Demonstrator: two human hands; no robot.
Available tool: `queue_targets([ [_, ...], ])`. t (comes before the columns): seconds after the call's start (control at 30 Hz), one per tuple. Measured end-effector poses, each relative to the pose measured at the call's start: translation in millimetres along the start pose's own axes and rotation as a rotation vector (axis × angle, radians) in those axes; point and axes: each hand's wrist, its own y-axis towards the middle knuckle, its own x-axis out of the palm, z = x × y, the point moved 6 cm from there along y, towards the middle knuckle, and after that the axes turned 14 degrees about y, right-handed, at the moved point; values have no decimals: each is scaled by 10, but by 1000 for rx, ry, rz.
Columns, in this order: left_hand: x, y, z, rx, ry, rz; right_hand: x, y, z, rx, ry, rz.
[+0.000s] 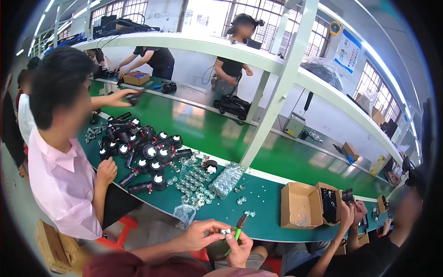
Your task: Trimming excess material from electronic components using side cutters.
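My left hand [202, 236] pinches a small white and clear part [225, 232] between thumb and fingertips, just off the bench's near edge. My right hand [240, 249] is closed around green-handled pliers [237, 235], whose dark jaws point up and away from me. Its thumb comes up against the small part, so both hands nearly meet there. Beyond them, a few similar clear round pieces [249, 213] lie on the green bench [267, 221]. Rows of clear and silvery round pieces [194, 180] are spread farther left, beside a clear plastic bag [227, 180] filled with more.
Black handled lamp-like units [150, 151] are heaped at the left, near a person in a pink shirt [60, 171]. Two cardboard boxes [300, 203] stand at the right, one holding black parts. A person's hands [353, 212] work beside them. A white post [272, 111] rises behind the bench.
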Motion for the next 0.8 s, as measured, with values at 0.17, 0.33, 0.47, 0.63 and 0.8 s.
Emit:
queue_targets([
  [0.17, -32, -39, -23, -42, 86, -28, 59, 27, 17, 3, -45, 13],
  [0.33, -22, -13, -149, -1, 53, 20, 74, 78, 65, 32, -45, 30],
  [0.47, 1, 14, -166, -13, -17, 14, 45, 98, 86, 29, -45, 32],
  [0.63, 53, 44, -228, 4, -59, 11, -24, 115, 64, 26, -61, 46],
  [0.8, 171, 60, -218, 65, -13, -82, -137, 41, -14, -20, -89, 70],
])
